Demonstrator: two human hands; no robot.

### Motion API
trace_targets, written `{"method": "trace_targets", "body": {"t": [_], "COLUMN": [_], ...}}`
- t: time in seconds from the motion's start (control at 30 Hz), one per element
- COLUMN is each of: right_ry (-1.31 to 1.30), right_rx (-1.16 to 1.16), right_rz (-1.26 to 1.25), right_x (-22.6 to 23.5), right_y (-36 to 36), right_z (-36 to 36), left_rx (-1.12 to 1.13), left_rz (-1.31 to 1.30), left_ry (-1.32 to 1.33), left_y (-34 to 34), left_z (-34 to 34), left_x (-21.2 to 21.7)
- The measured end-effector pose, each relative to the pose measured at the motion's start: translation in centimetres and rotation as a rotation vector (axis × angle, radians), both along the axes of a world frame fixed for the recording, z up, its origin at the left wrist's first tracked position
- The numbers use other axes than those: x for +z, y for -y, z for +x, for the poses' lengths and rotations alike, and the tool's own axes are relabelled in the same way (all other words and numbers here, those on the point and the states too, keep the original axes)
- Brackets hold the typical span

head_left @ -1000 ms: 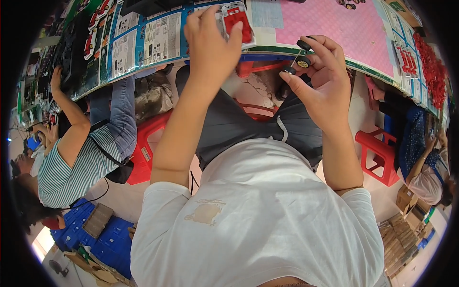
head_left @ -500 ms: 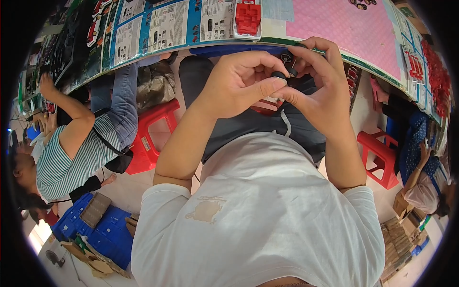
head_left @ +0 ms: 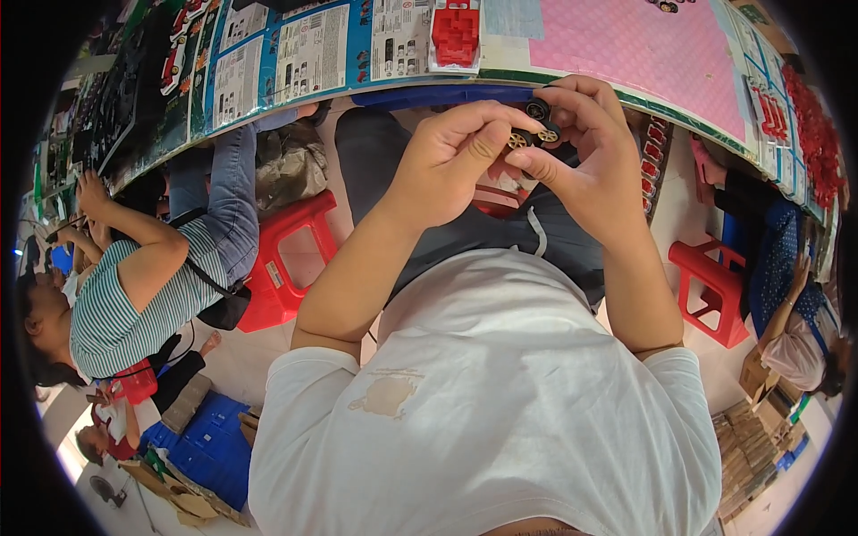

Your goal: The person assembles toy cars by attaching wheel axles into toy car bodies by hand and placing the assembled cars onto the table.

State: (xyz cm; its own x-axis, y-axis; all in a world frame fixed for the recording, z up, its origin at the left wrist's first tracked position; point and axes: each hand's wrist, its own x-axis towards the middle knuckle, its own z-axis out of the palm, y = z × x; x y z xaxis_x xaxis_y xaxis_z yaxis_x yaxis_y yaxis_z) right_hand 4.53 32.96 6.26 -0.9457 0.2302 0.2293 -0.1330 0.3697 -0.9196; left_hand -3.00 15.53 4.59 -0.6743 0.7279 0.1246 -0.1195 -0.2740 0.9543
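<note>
The head-worn fisheye looks steeply down, close above a white shirt (head_left: 492, 384), past left hand (head_left: 451, 161) and right hand (head_left: 592, 147) to the near edge of the table (head_left: 508, 59).

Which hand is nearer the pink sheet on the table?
Right: the right hand is just short of the pink sheet; the left hand is farther off, to the left.

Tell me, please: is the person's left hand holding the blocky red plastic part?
No, the blocky red plastic part is on the table, apart from the left hand, which is at the small black wheels.
</note>
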Motion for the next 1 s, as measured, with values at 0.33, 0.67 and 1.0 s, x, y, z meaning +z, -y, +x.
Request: {"method": "trace_targets", "body": {"t": [0.33,0.67,1.0], "right_ry": [0.097,0.061,0.008], "right_rx": [0.013,-0.117,-0.303], "right_rz": [-0.072,-0.082,0.190], "right_x": [-0.8,-1.4,-0.9], "right_y": [0.0,-1.1,0.8], "right_z": [-0.5,-0.6,-3.1], "left_rx": [0.727,0.234,0.468], "left_rz": [-0.780,-0.821,-0.487], "left_ry": [-0.574,-0.367,-0.412], "left_y": [-0.9,-2.9,-2.8], "left_z": [-12.0,-12.0,0.1], "left_x": [-2.3,-2.1,-3.2]}}
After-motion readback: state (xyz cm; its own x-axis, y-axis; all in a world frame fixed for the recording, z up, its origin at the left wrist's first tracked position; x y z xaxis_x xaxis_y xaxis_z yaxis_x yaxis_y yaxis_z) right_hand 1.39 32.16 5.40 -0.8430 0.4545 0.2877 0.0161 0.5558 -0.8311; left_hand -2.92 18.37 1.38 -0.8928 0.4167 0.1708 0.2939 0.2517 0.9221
